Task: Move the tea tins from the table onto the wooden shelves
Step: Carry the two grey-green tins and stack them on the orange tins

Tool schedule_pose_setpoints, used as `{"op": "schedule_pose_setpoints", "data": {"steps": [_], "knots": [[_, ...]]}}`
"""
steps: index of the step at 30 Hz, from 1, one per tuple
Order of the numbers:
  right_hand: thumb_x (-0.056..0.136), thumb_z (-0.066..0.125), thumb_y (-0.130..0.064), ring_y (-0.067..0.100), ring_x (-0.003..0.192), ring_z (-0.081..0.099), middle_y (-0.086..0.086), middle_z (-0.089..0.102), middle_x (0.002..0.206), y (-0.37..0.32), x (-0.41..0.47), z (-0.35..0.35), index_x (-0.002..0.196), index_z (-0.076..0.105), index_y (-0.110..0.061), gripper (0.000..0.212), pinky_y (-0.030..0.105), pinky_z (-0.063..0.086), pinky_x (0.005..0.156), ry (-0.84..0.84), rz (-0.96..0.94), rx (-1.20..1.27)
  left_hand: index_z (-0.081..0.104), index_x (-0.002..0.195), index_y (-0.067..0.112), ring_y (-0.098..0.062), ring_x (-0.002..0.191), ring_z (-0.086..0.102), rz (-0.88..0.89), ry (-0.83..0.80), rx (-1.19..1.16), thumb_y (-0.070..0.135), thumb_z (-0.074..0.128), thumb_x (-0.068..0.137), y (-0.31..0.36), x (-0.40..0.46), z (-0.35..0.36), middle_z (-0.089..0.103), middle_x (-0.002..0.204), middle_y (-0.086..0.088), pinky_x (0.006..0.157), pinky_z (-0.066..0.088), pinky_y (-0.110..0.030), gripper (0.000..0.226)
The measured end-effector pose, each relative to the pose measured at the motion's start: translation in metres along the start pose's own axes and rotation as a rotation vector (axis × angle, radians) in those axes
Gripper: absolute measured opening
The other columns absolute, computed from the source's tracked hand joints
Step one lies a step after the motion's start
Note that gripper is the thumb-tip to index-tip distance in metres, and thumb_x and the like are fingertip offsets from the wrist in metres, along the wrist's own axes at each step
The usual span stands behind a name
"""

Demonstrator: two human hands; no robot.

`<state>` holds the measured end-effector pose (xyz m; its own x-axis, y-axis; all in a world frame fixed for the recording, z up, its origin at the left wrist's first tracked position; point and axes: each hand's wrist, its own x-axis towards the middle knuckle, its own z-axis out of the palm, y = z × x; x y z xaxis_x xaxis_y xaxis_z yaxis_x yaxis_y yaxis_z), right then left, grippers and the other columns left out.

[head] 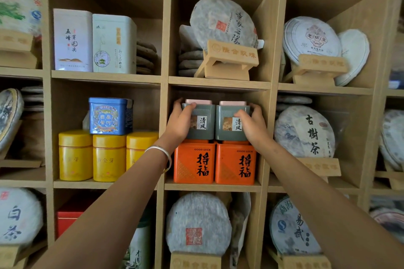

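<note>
1. Two grey tea tins with pink lids are seen side by side in the middle compartment of the wooden shelves [215, 186]: the left grey tin [204, 123] and the right grey tin [229, 124], their sides touching or nearly so.
2. Each grey tin is stacked on an orange tin below it: the left orange tin [194, 162] and the right orange tin [235, 165] (both marked "GOOD LUCK" above large black characters).
3. The left grey tin is gripped by the left hand [180, 123]; its thumb is laid over the front upper corner and the other fingers are curled round the tin's left side.
4. The right grey tin is gripped by the right hand [251, 125] in mirrored fashion, with the thumb on the front face and the fingers wrapped round the right side.
5. A silver bangle [162, 154] is worn on the left wrist.
6. In the compartment to the left, three yellow canisters [108, 157] are lined up, and a blue tin [109, 116] is set on top of them.
7. Above those, two tall white tins [94, 41] are stood together.
8. Round wrapped tea cakes on wooden stands [231, 59] are displayed in the surrounding compartments.
</note>
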<state>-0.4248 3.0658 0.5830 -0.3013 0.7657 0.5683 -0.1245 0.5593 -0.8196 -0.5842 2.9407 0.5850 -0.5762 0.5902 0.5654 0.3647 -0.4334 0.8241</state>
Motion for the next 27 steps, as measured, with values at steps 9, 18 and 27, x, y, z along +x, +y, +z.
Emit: {"op": "schedule_pose_setpoints", "data": {"steps": [9,18,27], "knots": [[0.086,0.056,-0.035,0.008,0.081,0.063,-0.006,0.061,0.093,-0.002,0.002,0.000,0.145,0.028,-0.020,0.067,0.025,0.046,0.061,0.016,0.014,-0.005,0.027,0.149,0.010,-0.026,0.144,0.024,0.461,-0.023,0.515,0.025,0.051,0.096,0.015,-0.011,0.001,0.031,0.154,-0.013,0.118,0.022,-0.047,0.060],[0.085,0.064,-0.024,0.025,0.128,0.042,0.015,0.042,0.140,-0.004,-0.034,-0.010,0.146,0.027,-0.005,0.074,0.035,0.037,0.106,0.037,-0.368,-0.537,0.035,0.145,0.016,-0.026,0.145,0.021,0.675,-0.171,1.019,0.032,0.057,0.086,0.020,-0.016,0.022,0.038,0.150,-0.009,0.118,0.002,-0.048,0.065],[0.084,0.066,-0.021,0.028,0.135,0.031,0.018,0.028,0.147,-0.017,-0.049,-0.025,0.150,0.012,-0.004,0.088,0.034,0.027,0.111,-0.077,-0.443,-0.745,0.034,0.144,0.013,-0.029,0.145,0.020,0.663,-0.254,1.129,0.037,0.059,0.083,0.025,0.000,0.035,0.044,0.147,-0.011,0.118,-0.002,-0.053,0.070]]}}
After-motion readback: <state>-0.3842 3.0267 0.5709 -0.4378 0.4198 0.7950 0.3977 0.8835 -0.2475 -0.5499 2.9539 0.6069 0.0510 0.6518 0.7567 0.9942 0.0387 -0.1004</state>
